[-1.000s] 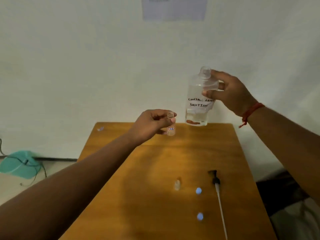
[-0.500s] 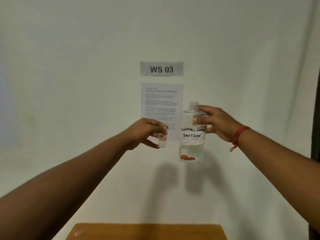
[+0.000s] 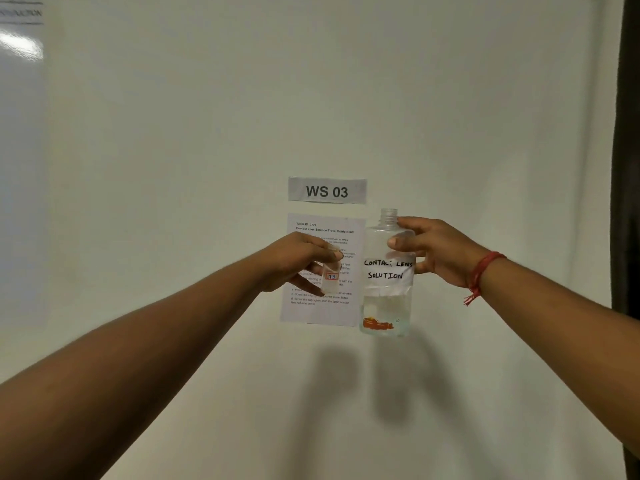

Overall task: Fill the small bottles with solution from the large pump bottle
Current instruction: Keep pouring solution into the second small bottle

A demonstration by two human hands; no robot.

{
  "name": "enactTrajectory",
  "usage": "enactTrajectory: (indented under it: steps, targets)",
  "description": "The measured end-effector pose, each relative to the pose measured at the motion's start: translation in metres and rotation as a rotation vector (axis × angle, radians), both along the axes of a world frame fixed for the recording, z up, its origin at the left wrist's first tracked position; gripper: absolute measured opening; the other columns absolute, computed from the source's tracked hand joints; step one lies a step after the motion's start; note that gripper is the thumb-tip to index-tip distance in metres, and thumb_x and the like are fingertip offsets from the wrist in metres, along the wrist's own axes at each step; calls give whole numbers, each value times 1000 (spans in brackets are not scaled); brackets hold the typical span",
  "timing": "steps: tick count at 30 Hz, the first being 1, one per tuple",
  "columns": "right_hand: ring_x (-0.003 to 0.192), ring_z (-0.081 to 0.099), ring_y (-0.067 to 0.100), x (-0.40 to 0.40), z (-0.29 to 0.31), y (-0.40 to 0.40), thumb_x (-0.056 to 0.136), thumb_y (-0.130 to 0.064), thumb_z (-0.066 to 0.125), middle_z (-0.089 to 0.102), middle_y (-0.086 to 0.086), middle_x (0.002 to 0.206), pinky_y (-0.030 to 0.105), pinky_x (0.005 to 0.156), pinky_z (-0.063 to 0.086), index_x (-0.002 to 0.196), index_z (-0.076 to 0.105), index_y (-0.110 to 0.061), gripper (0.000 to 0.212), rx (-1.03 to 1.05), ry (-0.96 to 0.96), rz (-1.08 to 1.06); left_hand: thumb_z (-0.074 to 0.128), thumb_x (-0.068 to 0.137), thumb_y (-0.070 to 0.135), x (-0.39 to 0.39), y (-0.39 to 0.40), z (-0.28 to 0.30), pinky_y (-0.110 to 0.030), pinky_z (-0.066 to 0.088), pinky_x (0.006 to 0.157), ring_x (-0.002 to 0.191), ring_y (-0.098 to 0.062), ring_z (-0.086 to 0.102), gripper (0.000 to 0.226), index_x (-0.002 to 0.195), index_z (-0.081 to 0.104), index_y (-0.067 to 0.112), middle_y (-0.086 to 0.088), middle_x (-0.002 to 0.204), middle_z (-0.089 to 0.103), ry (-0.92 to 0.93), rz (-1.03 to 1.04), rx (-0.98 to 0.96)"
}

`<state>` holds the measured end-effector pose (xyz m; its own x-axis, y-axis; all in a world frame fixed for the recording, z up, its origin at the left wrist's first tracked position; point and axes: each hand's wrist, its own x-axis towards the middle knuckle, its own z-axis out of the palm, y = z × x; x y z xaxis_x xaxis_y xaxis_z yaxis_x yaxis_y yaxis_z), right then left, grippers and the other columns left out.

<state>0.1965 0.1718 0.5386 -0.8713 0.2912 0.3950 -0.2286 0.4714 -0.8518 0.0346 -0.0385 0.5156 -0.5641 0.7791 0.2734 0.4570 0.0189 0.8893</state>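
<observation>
wall (image 3: 173, 168) bearing sign (image 3: 327, 190), sheet (image 3: 313, 311)

Dim, even light; soft shadows on the wall (image 3: 207, 133), glare top left.

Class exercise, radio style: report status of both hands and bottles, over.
Left hand pinches small bottle. Right hand grips large bottle, upright, neck open. Nothing between them.

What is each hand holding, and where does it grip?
The left hand pinches the small bottle near its top. The right hand grips the large bottle at its shoulder, above the label.
</observation>
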Motion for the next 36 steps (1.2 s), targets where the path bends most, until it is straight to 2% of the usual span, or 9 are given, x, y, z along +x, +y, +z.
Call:
enactTrajectory:
  steps: [5, 9, 11, 17, 23, 31, 36]
  targets:
    - [102, 70, 18, -2, -11, -5, 83, -15, 77, 70, -3, 115, 46, 91, 57, 108, 68, -38, 35, 187, -15, -69, 70, 94, 13, 1, -2, -5, -52, 63, 79, 97, -26, 72, 19, 110, 75, 4, -14, 109, 77, -14, -8, 7]
    - [108, 65, 14, -9, -18, -11, 78, -31, 82, 64, -6, 127, 38, 100, 52, 135, 57, -33, 62, 524, -70, -218, 69, 94, 13, 0, -2, -13, -55, 62, 82, 97, -25, 73, 22, 113, 74, 4, -14, 109, 77, -25, -10, 8]
    - [112, 61, 14, -11, -18, -17, 78, -34, 81, 60, -6, 131, 35, 102, 48, 140, 52, -31, 68, 654, -74, -262, 69, 95, 13, 0, -1, -18, -55, 62, 83, 98, -26, 74, 22, 115, 73, 5, -14, 109, 77, -35, -13, 7]
    - [108, 55, 15, -18, -16, -28, 83, -42, 75, 53, -4, 119, 27, 91, 44, 146, 44, -29, 72, 1055, -138, -337, 71, 94, 13, -2, 2, -29, -56, 62, 83, 106, -31, 72, 21, 112, 75, 5, -13, 110, 76, -50, -22, -1]
    - [112, 51, 18, -20, -12, -35, 86, -37, 71, 51, -1, 123, 26, 89, 42, 149, 39, -31, 71, 1235, -141, -356, 71, 92, 11, -4, 3, -31, -55, 63, 82, 111, -34, 69, 18, 108, 76, 5, -12, 112, 76, -40, -16, -6]
    - [115, 51, 20, -21, -7, -39, 89, -35, 69, 48, -1, 130, 23, 82, 35, 150, 36, -31, 70, 1359, -136, -371, 71, 93, 13, -5, 7, -34, -54, 63, 81, 106, -27, 72, 17, 107, 75, 6, -13, 110, 77, -31, -33, -7]
    - [113, 53, 21, -22, -7, -41, 89, -35, 69, 47, 0, 131, 24, 84, 40, 150, 35, -31, 70, 1419, -139, -377, 70, 93, 12, -4, 10, -34, -52, 63, 81, 105, -28, 73, 18, 110, 75, 6, -12, 108, 77, -29, -32, -4]
